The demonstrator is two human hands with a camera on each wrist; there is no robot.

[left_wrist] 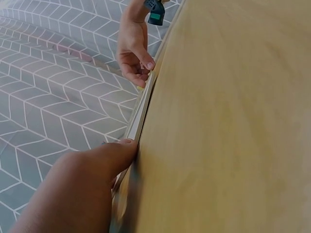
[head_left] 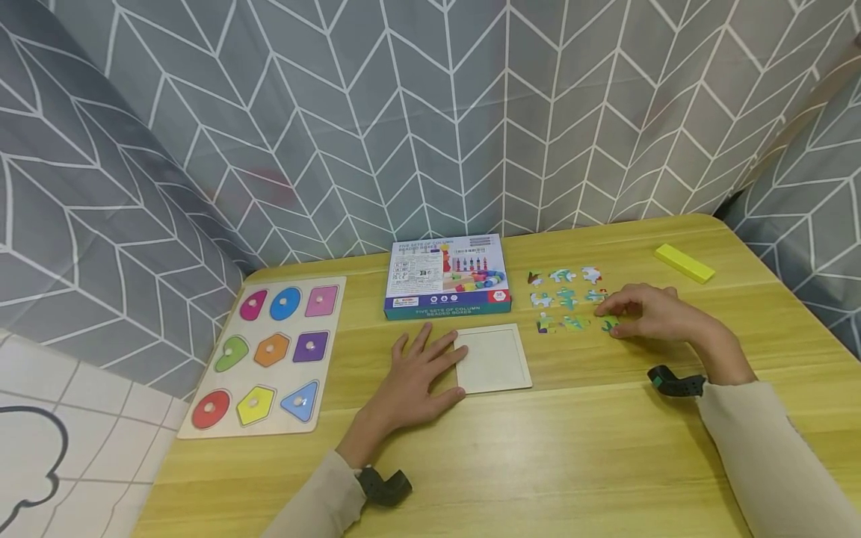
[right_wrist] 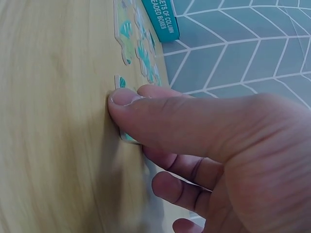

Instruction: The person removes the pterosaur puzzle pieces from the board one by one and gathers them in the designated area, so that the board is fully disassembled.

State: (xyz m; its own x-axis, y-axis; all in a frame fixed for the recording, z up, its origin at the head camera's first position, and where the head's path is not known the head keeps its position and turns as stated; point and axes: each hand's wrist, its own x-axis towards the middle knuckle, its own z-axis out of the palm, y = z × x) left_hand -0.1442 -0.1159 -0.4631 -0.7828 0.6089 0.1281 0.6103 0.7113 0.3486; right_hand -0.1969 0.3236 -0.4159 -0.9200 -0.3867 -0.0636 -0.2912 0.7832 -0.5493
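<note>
My right hand [head_left: 642, 312] pinches a green puzzle piece [head_left: 609, 323] between thumb and forefinger, low over the table. In the right wrist view the thumb covers much of that piece [right_wrist: 127, 137]; the other fingers curl loosely below. The rest of the puzzle pieces [head_left: 566, 299] lie spaced apart in rows just left of this hand. My left hand [head_left: 420, 377] lies with fingers spread, its fingertips over the left edge of a pale square puzzle tray [head_left: 494, 359]. The left wrist view shows the thumb at the tray's edge [left_wrist: 138, 114].
Behind the tray sits a boxed bead set [head_left: 447, 276]. A shape board [head_left: 255, 359] with knobbed coloured pieces lies at the left. A yellow block [head_left: 684, 263] is at the back right of the wooden table [head_left: 538, 463]. A patterned curtain [head_left: 430, 119] hangs along the back.
</note>
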